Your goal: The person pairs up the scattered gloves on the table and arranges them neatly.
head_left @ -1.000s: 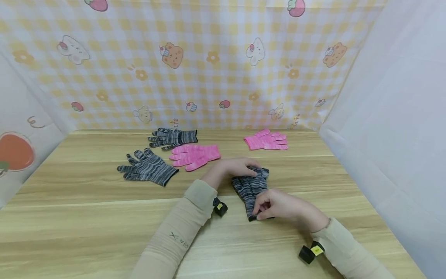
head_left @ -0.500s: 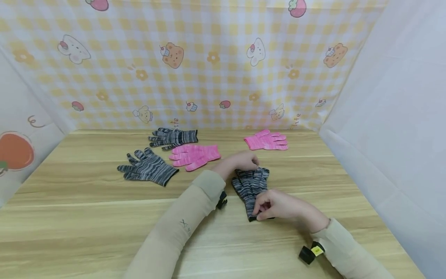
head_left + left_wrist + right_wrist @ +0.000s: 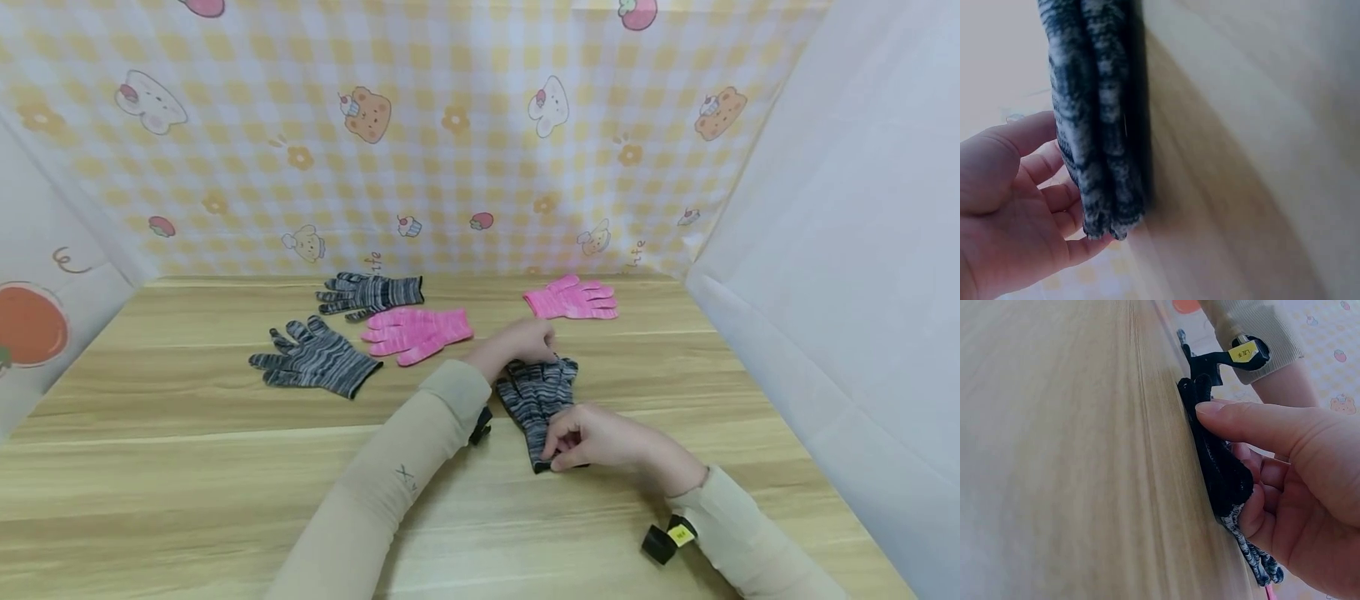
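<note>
Two black-and-grey knit gloves [image 3: 534, 396] lie one on the other before me, cuffs toward me and fingers pointing away. In the left wrist view the stacked glove fingers [image 3: 1094, 125] show as two layers close over the table. My left hand [image 3: 525, 340] bends over their far end, its fingers curled at the glove fingertips; the thumb tip is hidden behind the knit in the left wrist view. At the near end, my right hand [image 3: 596, 437] pinches the black-edged cuff [image 3: 1225, 469], thumb on its edge and the other fingers curled beside it.
A pink glove [image 3: 417, 333] lies left of the pair, next to a grey-striped glove [image 3: 371, 293] at the back and another striped glove [image 3: 318, 360] farther left. A second pink glove [image 3: 572, 298] lies at the back right. Curtains enclose the wooden table [image 3: 187, 483].
My left hand has slid from the top of the gloves to their far fingertips, uncovering the glove fingers. My right hand stays at the cuff. The head view has tilted slightly.
</note>
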Motion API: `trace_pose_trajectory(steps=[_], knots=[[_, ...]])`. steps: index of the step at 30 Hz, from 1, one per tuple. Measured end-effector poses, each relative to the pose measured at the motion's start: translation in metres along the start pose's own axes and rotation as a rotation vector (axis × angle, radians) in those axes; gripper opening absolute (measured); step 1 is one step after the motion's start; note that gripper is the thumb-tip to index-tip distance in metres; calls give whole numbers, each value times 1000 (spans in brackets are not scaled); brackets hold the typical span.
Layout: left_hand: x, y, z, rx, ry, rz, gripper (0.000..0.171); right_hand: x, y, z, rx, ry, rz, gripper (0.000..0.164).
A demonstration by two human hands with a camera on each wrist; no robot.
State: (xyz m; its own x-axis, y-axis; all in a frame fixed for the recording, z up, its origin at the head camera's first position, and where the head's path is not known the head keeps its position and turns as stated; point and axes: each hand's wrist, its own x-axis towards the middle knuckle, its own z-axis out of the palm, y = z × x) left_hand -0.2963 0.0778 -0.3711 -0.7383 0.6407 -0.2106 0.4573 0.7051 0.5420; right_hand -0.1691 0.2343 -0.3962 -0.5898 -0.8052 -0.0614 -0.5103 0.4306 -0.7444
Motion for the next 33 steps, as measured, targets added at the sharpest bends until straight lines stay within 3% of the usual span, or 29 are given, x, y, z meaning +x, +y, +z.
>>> trace_pose_trajectory(steps=[5,11,21,27,33], knots=[[7,-7,-5,-26,-23,-44,44,1,1,-1,-1,-1,-10,11],[10,-7,-5,14,-22,-56,44,1,1,-1,0,4,-12,11],[10,2,-1,63,-9,-21,16,1,2,1,-7,1,-10,10],[13,-1,-1,68,-26,2,34,1,2,1,-9,3,5,10],[16,-4,-3,68,-24,-48,47,1,0,0,-14,-2,18,10]])
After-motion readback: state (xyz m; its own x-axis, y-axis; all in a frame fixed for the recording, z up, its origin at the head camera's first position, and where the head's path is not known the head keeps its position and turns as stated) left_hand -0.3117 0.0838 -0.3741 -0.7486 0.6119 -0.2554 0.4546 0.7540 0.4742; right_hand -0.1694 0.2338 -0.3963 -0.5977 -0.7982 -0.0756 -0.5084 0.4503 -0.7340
